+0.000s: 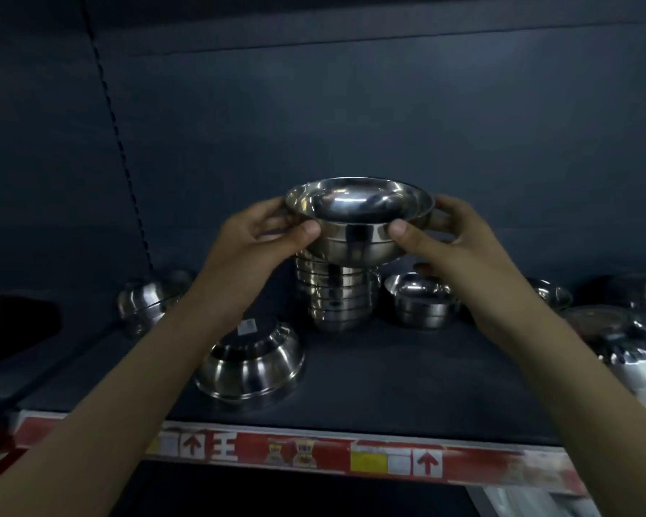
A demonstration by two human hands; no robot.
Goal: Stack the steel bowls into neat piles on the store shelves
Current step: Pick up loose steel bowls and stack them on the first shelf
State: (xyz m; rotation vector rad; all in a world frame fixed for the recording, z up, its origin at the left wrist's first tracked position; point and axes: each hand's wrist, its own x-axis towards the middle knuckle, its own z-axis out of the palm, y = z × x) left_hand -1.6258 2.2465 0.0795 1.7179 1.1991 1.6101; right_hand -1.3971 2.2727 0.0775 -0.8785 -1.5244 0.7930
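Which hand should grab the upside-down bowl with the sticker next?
Probably the left hand. The upside-down bowl lies just under that arm, left of the pile. The right hand is across on the other side. Both now grip the held bowl.

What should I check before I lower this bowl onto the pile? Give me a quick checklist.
1. Grip: left hand and right hand hold the held bowl at opposite sides of its rim: ok.
2. Held bowl's opening faces up: ok.
3. Held bowl lined up over the pile: looks above it, but depth cannot tell.
4. Pile stands straight on the shelf: ok.
5. Fingers on the bowl's wall will clear the pile's top rim when nesting: cannot tell.
6. Strays: upside-down bowl at front left is unstacked: not ok.
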